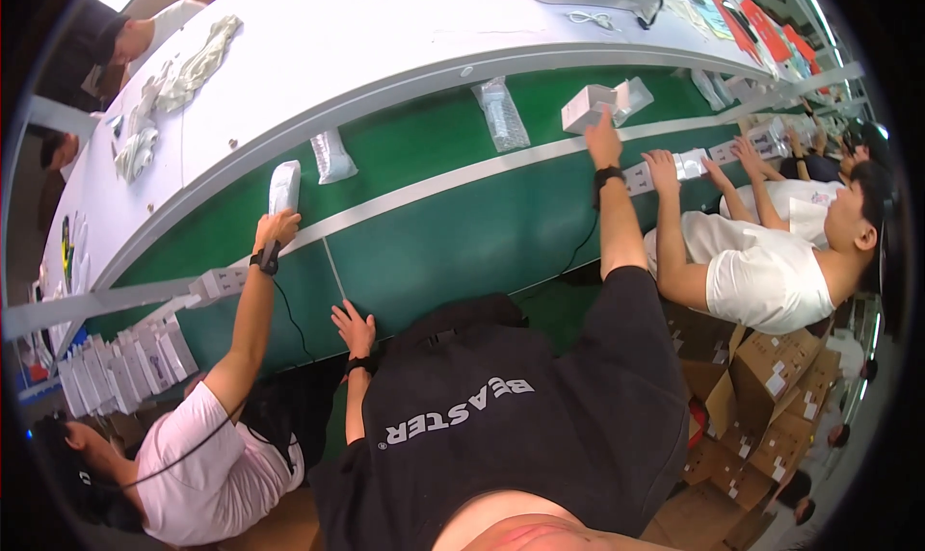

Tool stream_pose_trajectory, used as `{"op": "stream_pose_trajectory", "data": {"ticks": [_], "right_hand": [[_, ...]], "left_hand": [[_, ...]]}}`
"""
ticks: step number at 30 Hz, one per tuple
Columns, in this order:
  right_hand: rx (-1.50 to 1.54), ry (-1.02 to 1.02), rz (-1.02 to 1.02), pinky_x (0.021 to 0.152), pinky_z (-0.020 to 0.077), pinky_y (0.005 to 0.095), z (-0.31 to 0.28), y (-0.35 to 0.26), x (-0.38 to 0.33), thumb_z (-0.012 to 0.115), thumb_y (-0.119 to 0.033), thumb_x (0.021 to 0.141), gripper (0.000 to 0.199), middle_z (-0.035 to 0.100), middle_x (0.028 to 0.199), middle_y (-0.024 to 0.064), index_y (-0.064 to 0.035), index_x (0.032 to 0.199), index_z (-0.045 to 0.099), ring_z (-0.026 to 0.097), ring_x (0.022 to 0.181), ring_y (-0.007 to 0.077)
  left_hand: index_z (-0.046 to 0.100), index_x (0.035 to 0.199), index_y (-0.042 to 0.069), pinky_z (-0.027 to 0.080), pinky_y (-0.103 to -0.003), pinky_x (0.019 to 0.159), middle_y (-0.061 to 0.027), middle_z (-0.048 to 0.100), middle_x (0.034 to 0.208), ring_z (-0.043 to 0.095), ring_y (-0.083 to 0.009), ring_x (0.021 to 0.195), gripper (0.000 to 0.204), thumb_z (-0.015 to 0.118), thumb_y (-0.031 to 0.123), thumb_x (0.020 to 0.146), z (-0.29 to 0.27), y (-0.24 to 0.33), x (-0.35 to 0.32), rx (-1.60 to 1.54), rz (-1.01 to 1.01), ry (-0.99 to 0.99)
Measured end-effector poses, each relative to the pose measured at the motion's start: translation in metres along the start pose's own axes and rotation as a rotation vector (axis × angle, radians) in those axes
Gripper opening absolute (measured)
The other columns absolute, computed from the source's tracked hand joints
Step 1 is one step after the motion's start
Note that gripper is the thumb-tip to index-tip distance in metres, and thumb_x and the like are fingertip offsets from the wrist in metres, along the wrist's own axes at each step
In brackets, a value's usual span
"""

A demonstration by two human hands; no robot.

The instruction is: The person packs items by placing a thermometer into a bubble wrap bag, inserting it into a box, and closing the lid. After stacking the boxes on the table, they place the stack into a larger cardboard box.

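Note:
At the far side of the green work surface [414, 252], my right hand [604, 144] reaches out with its fingers closed on the near edge of a small white box [584, 111]. Beside that box, on its right, is a clear-and-white piece [632, 99]; whether the two are joined I cannot tell. My left hand [355, 329] rests on the near edge of the green surface, fingers spread and holding nothing. Black bands circle both my wrists. A bubble-wrapped item [502, 114] lies on the green belt left of the box, and another wrapped item [332, 156] lies farther left.
A co-worker's hand [277, 227] on the left holds a white package [284, 187]. On the right, another person's hands [663, 170] handle white boxes [690, 165]. White boxes [125, 366] stand in a row at far left. A pale rail [434, 187] divides the surface. Cartons [771, 368] are stacked behind right.

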State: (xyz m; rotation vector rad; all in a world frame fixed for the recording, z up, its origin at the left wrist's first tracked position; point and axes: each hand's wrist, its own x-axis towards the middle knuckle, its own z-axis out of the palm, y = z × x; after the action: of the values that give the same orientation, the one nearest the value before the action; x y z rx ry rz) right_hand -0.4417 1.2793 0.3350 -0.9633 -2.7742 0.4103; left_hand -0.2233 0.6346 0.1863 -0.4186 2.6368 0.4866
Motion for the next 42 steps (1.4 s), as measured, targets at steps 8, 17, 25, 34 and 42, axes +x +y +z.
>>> {"op": "stream_pose_trajectory", "data": {"ticks": [8, 17, 25, 34, 42], "right_hand": [[0.024, -0.087, -0.235, 0.09, 0.0469, 0.055, 0.036, 0.083, 0.073, 0.071, -0.036, 0.078, 0.066, 0.063, 0.114, 0.0264, -0.0119, 0.134, 0.045, 0.057, 0.109, 0.0469], [0.099, 0.1, -0.146, 0.089, 0.0459, 0.0501, -0.013, -0.005, -0.052, 0.071, -0.045, 0.083, 0.057, 0.06, 0.107, 0.0294, -0.0013, 0.116, 0.055, 0.056, 0.103, 0.0472], [0.316, -0.164, -0.417, 0.071, 0.045, 0.0396, -0.042, -0.084, -0.246, 0.078, -0.035, 0.079, 0.051, 0.057, 0.093, 0.0154, -0.0017, 0.111, 0.056, 0.054, 0.083, 0.0294], [0.46, -0.606, -0.768, 0.064, 0.0485, 0.0438, -0.019, -0.221, -0.371, 0.075, -0.027, 0.083, 0.038, 0.057, 0.09, 0.0183, -0.0042, 0.099, 0.049, 0.059, 0.075, 0.0345], [0.719, -0.844, -0.715, 0.069, 0.0527, 0.0419, 0.001, -0.272, -0.371, 0.072, -0.027, 0.085, 0.051, 0.061, 0.1, 0.0211, -0.0036, 0.122, 0.046, 0.064, 0.081, 0.036]], "left_hand": [[0.019, 0.152, 0.008, 0.033, -0.054, 0.11, -0.0288, 0.013, 0.156, 0.019, -0.048, 0.142, 0.093, 0.074, 0.022, 0.078, 0.014, 0.005, -0.014, 0.036, 0.153, 0.057], [0.025, 0.147, 0.002, 0.034, -0.048, 0.11, -0.0286, 0.019, 0.152, 0.024, -0.0466, 0.139, 0.086, 0.073, 0.019, 0.078, -0.002, 0.021, -0.037, -0.198, 0.051, 0.042], [0.029, 0.145, -0.001, 0.037, -0.043, 0.108, -0.0252, 0.04, 0.142, 0.042, -0.0405, 0.13, 0.089, 0.08, 0.017, 0.074, -0.092, 0.125, -0.059, -0.461, 0.608, 0.214], [0.024, 0.146, 0.001, 0.041, -0.041, 0.106, -0.023, 0.039, 0.143, 0.046, -0.0385, 0.129, 0.106, 0.088, 0.018, 0.064, -0.107, 0.128, -0.053, -0.57, 0.693, 0.256], [0.022, 0.141, 0.002, 0.04, -0.041, 0.106, -0.0214, 0.037, 0.146, 0.045, -0.0302, 0.13, 0.101, 0.088, 0.011, 0.065, -0.121, 0.066, -0.026, -0.936, 0.386, 0.432]]}}
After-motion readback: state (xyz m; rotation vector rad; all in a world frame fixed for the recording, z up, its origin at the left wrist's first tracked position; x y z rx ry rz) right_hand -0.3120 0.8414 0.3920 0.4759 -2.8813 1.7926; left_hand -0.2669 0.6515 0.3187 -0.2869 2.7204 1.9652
